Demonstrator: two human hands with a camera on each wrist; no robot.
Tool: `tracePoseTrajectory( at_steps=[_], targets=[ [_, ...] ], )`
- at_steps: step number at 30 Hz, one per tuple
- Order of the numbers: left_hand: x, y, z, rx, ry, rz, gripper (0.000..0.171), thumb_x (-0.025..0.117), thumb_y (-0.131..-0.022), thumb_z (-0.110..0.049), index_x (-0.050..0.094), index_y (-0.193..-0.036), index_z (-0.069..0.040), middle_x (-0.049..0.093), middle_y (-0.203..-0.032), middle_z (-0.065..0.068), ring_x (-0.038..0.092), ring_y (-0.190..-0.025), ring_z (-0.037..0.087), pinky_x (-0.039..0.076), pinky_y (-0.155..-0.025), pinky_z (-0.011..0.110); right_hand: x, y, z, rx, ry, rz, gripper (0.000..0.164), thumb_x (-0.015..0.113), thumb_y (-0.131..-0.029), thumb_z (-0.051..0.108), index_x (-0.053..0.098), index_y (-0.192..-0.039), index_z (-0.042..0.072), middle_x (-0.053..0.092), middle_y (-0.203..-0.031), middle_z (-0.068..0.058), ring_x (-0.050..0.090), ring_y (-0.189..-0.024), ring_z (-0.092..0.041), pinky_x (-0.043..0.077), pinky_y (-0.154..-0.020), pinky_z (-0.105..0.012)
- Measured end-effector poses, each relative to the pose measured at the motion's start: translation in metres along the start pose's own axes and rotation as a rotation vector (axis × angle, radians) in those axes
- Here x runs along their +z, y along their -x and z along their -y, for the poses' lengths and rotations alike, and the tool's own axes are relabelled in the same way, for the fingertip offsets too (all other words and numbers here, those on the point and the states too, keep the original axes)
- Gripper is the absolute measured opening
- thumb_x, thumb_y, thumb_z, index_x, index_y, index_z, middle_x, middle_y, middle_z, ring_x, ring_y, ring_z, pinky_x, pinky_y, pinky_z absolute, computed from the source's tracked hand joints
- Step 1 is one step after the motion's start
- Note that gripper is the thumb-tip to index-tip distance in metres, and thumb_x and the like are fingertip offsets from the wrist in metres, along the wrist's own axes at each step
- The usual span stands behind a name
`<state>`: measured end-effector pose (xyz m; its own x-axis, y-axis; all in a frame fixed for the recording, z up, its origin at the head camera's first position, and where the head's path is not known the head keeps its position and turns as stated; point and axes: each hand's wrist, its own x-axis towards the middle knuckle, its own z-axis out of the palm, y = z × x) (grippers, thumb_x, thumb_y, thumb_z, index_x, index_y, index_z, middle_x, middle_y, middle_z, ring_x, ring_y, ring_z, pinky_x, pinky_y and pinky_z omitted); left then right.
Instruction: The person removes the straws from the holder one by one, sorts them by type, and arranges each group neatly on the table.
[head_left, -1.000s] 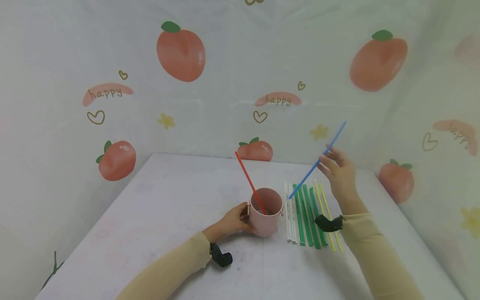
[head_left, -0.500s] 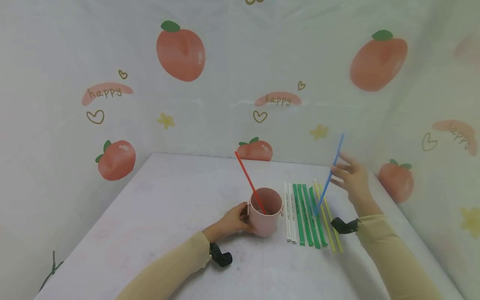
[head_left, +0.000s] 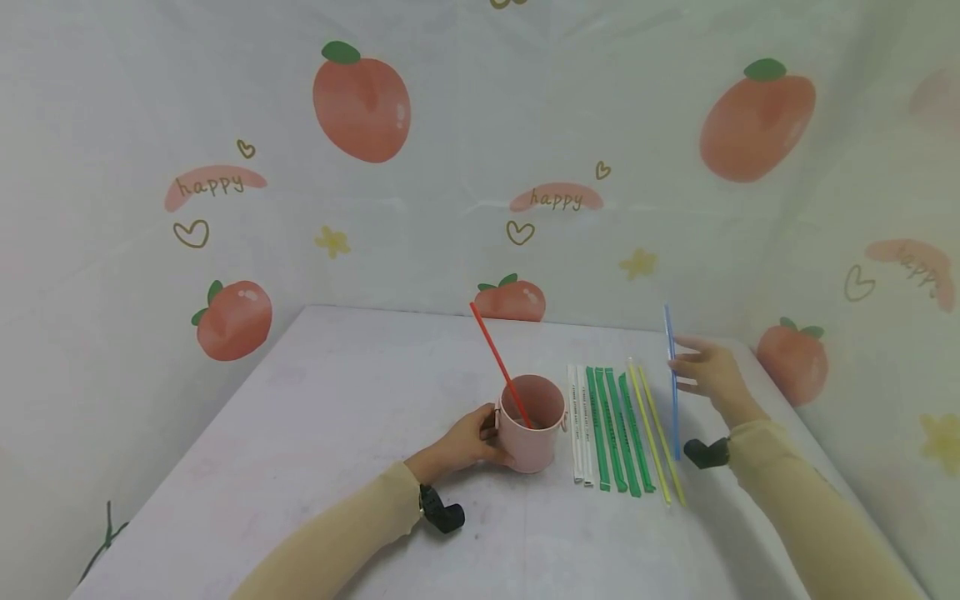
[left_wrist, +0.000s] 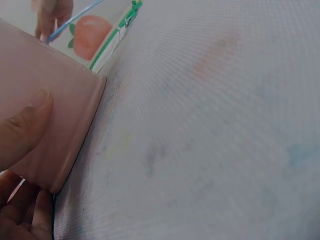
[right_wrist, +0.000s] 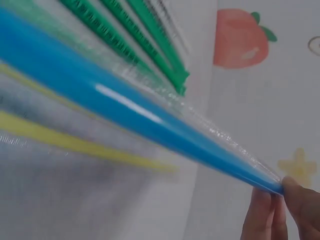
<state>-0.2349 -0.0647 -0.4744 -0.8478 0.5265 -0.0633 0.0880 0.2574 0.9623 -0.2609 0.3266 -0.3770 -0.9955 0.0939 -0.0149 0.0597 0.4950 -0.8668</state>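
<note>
In the head view my left hand (head_left: 463, 440) grips the pink bucket-shaped cup (head_left: 527, 452) by its left side; my thumb (left_wrist: 30, 125) presses its wall in the left wrist view. A red straw (head_left: 492, 347) leans out of the cup toward the back left. My right hand (head_left: 712, 377) pinches a blue straw (head_left: 675, 417) between thumb and fingertips, nearly upright, just right of two yellow straws (head_left: 648, 433). Clear film shows along the blue straw in the right wrist view.
Several green-wrapped straws (head_left: 623, 433) lie side by side between the yellow ones and two white-wrapped straws (head_left: 576, 425), right of the cup. A patterned cloth (head_left: 435, 250) hangs behind the white table (head_left: 360, 375).
My right hand has moved right and lower with the blue straw, which has swung from a slant to nearly upright. My left hand and the cup have stayed put.
</note>
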Motion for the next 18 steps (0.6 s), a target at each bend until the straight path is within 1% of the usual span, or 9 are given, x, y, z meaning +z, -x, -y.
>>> tracePoseTrajectory(
  at_steps=[3,5,6,10,13,16,18],
  targets=[
    [0.0,0.0,-0.001,-0.008,0.007,-0.002,0.085,0.083,-0.073,-0.006,0.037,-0.145,-0.007,0.04,-0.151,0.013,0.039,-0.139,0.033,0.036,-0.114,0.044,-0.003,-0.003,-0.009,0.05,0.032,0.012,0.061,0.058,-0.096,0.01,0.03,-0.149,0.0,0.044,-0.137,-0.037,0.065,-0.1,-0.02,0.056,-0.088,-0.042],
    [0.0,0.001,-0.002,-0.015,0.012,-0.002,0.086,0.083,-0.073,-0.006,0.037,-0.146,-0.007,0.04,-0.151,0.013,0.039,-0.139,0.033,0.036,-0.114,0.044,-0.005,-0.003,-0.016,0.066,0.043,0.023,0.061,0.059,-0.095,0.011,0.031,-0.148,-0.002,0.044,-0.137,-0.037,0.064,-0.093,-0.009,0.057,-0.088,-0.04],
    [0.0,0.001,-0.002,-0.019,0.012,-0.003,0.086,0.083,-0.073,-0.006,0.037,-0.146,-0.007,0.04,-0.151,0.013,0.039,-0.139,0.033,0.036,-0.114,0.044,-0.006,-0.003,-0.019,0.069,0.046,0.029,0.06,0.059,-0.095,0.011,0.032,-0.147,-0.004,0.044,-0.137,-0.037,0.064,-0.091,-0.007,0.057,-0.087,-0.04],
    [0.0,0.001,-0.002,-0.009,0.003,-0.002,0.085,0.083,-0.073,-0.005,0.037,-0.145,-0.005,0.04,-0.15,0.015,0.039,-0.139,0.034,0.037,-0.114,0.044,-0.009,-0.004,-0.03,0.066,0.07,0.04,0.058,0.061,-0.094,0.011,0.035,-0.144,-0.007,0.047,-0.134,-0.037,0.065,-0.087,-0.005,0.059,-0.084,-0.038],
    [0.0,0.0,-0.002,0.004,-0.009,-0.003,0.082,0.082,-0.073,-0.004,0.039,-0.143,-0.004,0.042,-0.149,0.016,0.04,-0.138,0.035,0.038,-0.113,0.044,-0.01,-0.004,-0.036,0.085,0.091,0.043,0.058,0.062,-0.093,0.011,0.038,-0.142,-0.007,0.051,-0.131,-0.035,0.065,-0.085,-0.004,0.06,-0.081,-0.037],
    [0.0,0.0,-0.002,0.004,-0.018,-0.005,0.081,0.082,-0.073,-0.003,0.04,-0.143,-0.004,0.043,-0.148,0.015,0.04,-0.138,0.035,0.038,-0.114,0.044,-0.009,-0.005,-0.042,0.122,0.098,0.048,0.058,0.064,-0.092,0.012,0.04,-0.142,-0.006,0.054,-0.13,-0.032,0.066,-0.086,-0.006,0.06,-0.081,-0.037],
    [0.0,0.0,-0.002,0.002,-0.024,-0.006,0.08,0.081,-0.074,-0.004,0.04,-0.143,-0.005,0.042,-0.149,0.014,0.04,-0.138,0.034,0.037,-0.114,0.043,-0.009,-0.005,-0.046,0.136,0.09,0.059,0.059,0.065,-0.091,0.01,0.041,-0.141,-0.007,0.055,-0.128,-0.032,0.067,-0.089,-0.012,0.06,-0.081,-0.038]
  ],
)
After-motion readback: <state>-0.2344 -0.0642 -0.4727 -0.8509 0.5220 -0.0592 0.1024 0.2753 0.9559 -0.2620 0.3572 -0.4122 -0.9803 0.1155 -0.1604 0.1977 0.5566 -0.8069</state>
